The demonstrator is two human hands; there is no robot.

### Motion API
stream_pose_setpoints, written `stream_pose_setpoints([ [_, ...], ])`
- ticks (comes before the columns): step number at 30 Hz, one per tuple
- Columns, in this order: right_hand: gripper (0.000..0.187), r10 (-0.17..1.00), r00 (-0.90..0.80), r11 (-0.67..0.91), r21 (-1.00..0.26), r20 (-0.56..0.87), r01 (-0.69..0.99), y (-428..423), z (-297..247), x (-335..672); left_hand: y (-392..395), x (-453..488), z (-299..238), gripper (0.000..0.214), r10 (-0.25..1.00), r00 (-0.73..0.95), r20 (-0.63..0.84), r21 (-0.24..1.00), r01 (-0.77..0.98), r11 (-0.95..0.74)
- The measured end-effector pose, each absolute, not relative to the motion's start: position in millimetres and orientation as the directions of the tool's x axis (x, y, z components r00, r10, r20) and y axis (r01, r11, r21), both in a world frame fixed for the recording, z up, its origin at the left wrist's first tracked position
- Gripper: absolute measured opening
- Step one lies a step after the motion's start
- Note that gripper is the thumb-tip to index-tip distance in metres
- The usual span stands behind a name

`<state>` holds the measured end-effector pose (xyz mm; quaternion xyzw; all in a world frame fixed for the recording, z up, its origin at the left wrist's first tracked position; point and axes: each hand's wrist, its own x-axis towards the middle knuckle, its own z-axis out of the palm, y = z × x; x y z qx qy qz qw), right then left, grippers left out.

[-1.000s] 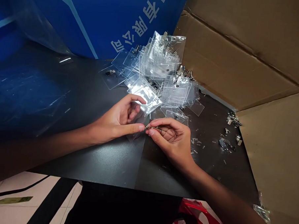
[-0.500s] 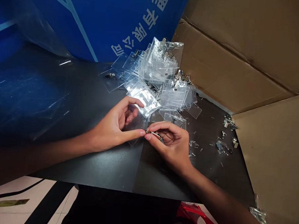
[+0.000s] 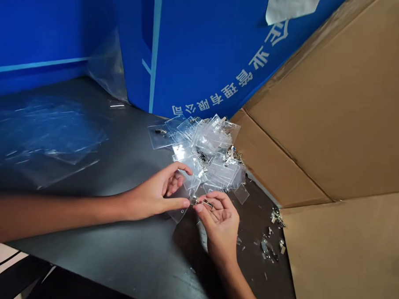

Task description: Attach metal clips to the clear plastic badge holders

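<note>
Pinched in the fingertips of my right hand (image 3: 223, 225) is a small metal badge clip (image 3: 207, 204) with what looks like a short clear strap at its left end. My left hand (image 3: 158, 194) points its thumb at that end, the tip touching or nearly touching it. Its other fingers are loosely curled, apart from the thumb. Just beyond both hands lies a heap of clear plastic badge holders (image 3: 216, 139), some with metal clips on them. One clear holder (image 3: 177, 215) lies partly under my left hand.
Loose metal clips (image 3: 232, 155) lie by the heap, and more clips (image 3: 267, 249) lie at the table's right edge. A cardboard sheet (image 3: 297, 105) rises at the right. Behind stands a blue panel (image 3: 197, 48) with white lettering. Clear plastic bags (image 3: 48, 129) cover the left of the dark table (image 3: 125, 256).
The camera view has tilted up and turned, so the heap and hands sit lower. My right hand still pinches the clip; my left thumb stays beside it.
</note>
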<state>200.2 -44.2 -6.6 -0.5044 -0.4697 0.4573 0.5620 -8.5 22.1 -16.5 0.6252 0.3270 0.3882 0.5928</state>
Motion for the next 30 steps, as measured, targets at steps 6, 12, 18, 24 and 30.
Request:
stream_pose_setpoints([
  [6,0.04,0.981,0.19,0.044,-0.999,0.046,0.016,-26.8,13.6,207.1,21.7,-6.6,-22.4,0.045,0.902,0.424,0.078,0.994,-0.098,-0.04],
  [12,0.046,0.973,0.176,0.075,-0.922,0.152,0.38,40.3,55.3,231.6,27.8,-8.3,-25.0,0.031,0.97,0.193,0.151,0.985,0.049,-0.163],
  [18,0.06,0.886,0.367,0.039,-0.833,0.284,0.552,122.7,72.2,282.2,27.0,-12.1,-17.4,0.015,0.936,0.278,0.217,0.964,0.092,-0.251],
  [24,0.066,0.85,0.421,-0.103,-0.684,0.317,0.722,68.6,73.2,315.7,19.3,-15.3,-9.7,0.011,0.885,0.407,0.229,0.912,0.228,-0.34],
  [30,0.05,0.862,0.476,-0.4,-0.346,0.174,0.849,-34.9,41.7,378.8,33.4,-30.1,6.5,0.015,0.791,0.572,0.217,0.747,0.425,-0.512],
])
